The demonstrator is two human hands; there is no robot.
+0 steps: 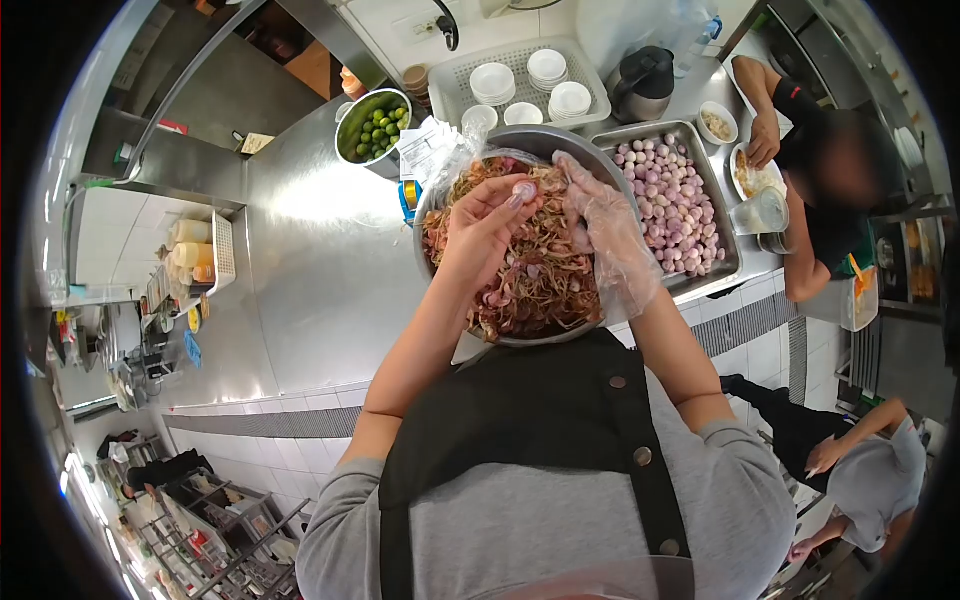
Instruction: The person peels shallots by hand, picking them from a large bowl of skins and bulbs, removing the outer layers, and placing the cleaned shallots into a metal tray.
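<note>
Over a large metal bowl [428, 250] full of shallot skins and peelings [540, 270], my left hand [487, 225] is bare and pinches a small pale shallot [524, 190] between thumb and fingers. My right hand [600, 220] wears a clear plastic glove and hovers over the bowl's right side, its fingers bent down; whether it holds anything is hidden by the glove. Just right of the bowl lies a metal tray [737, 262] filled with peeled purple-white shallots [675, 205].
Green limes [380, 133] fill a pot [345, 150] at the upper left. A white rack [450, 85] holds stacked white bowls [492, 82]. A dark jug [643, 85] stands behind the tray. One person [830, 160] eats at right; another person [870, 470] is at lower right.
</note>
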